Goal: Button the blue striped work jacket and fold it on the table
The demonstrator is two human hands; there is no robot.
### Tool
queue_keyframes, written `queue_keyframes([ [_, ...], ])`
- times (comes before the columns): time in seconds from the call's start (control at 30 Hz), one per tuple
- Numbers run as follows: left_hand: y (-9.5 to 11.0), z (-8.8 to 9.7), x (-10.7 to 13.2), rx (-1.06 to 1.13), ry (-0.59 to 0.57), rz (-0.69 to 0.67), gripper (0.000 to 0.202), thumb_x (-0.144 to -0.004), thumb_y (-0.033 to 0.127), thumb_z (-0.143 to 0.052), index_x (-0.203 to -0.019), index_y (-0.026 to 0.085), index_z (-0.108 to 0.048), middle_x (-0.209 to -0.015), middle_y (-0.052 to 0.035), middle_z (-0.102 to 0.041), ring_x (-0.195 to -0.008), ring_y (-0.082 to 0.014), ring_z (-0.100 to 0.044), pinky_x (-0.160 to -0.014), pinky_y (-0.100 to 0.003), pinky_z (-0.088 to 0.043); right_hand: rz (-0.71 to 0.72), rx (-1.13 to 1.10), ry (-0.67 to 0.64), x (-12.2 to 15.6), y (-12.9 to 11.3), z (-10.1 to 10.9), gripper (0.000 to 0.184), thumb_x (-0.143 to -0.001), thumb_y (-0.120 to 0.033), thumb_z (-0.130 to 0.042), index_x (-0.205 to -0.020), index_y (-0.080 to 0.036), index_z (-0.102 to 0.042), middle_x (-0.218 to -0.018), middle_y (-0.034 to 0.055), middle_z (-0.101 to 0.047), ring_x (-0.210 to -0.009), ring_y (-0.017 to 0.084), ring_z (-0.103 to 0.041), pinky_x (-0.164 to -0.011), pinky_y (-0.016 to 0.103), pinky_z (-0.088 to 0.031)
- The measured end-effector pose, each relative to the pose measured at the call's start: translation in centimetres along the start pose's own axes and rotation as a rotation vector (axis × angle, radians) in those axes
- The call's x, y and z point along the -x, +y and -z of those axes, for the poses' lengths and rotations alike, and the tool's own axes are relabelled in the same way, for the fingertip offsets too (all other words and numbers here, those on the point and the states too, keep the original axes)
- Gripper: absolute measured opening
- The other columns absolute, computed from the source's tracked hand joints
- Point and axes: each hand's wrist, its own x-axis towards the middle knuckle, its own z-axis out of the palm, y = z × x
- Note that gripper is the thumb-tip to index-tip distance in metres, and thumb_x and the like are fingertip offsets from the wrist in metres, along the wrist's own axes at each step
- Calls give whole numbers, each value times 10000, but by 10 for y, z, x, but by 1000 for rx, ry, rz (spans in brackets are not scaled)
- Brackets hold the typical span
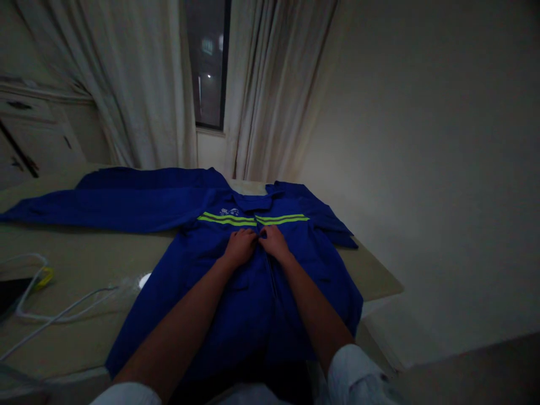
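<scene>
A blue work jacket [244,275] with yellow-green stripes across the chest lies spread front up, its collar pointing away from me. Just below the stripes, my left hand [242,246] pinches the left side of the front opening. Close beside it, my right hand [274,242] pinches the opposite edge. The fingertips of both hands nearly meet at the opening, and whatever small part sits between them is hidden. Under my hands the front edges run down slightly apart. One sleeve stretches out to the left, the other lies bent at the right.
The jacket rests on a pale table [84,247]. At the left are a white cable [63,318], a dark flat object [14,292] with something yellow beside it, and a small bright white object [144,280]. Curtains [147,84] and a wall [422,140] stand behind and right.
</scene>
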Motion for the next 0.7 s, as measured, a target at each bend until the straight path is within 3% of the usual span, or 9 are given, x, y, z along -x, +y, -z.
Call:
queue_keyframes([
  [0.27,18,4,-14,-85,-13,109,239,-986,285,-501,-1065,242,-723,-1160,-113,-709,-1164,-315,-610,-898,-453,-480,-24,-159,99,5,23,-2,91,-819,-185,-710,-864,-205,-787,-874,56,-751,-846,219,-687,-844,346,-530],
  [0.37,24,-1,-17,-103,47,181,268,-1010,293,-457,-1023,226,-716,-1155,-124,-712,-1139,-311,-620,-892,-445,-478,-26,-176,126,5,23,-3,110,-802,-171,-705,-859,-204,-794,-888,60,-755,-840,221,-689,-836,349,-536],
  [0.47,21,-7,-14,-101,91,165,268,-1024,324,-455,-1034,224,-704,-1158,-112,-713,-1119,-295,-625,-928,-437,-460,3,-183,142,7,20,-5,125,-798,-169,-703,-868,-211,-797,-916,65,-747,-865,221,-681,-851,347,-531],
  [0.7,14,-10,-12,-141,39,124,298,-1036,271,-403,-1103,197,-683,-1182,-134,-694,-1109,-285,-622,-898,-386,-456,71,-222,116,11,11,-2,125,-806,-168,-705,-878,-207,-799,-905,51,-701,-794,183,-636,-787,314,-514],
])
